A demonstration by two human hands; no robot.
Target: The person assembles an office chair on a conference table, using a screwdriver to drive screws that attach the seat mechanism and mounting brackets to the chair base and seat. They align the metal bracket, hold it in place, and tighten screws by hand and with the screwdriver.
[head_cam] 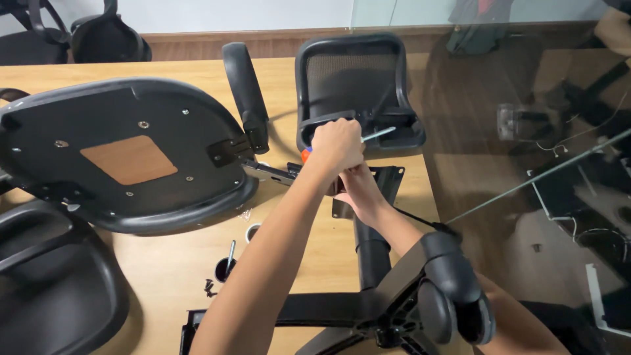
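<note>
We see our left hand (336, 144) fisted on the orange-handled steel-shaft screwdriver (377, 135), shaft pointing right and slightly up over the black metal seat bracket (388, 177), while our right hand (360, 190) sits underneath, grip hidden.

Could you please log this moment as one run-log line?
left hand: gripping orange-handled screwdriver | right hand: on black metal chair mechanism plate | beside: upturned black plastic seat pan | surface: wooden table

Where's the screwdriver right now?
In the head view, centre frame: the screwdriver is gripped in the left hand, its shaft pointing right over the mesh backrest.
</note>
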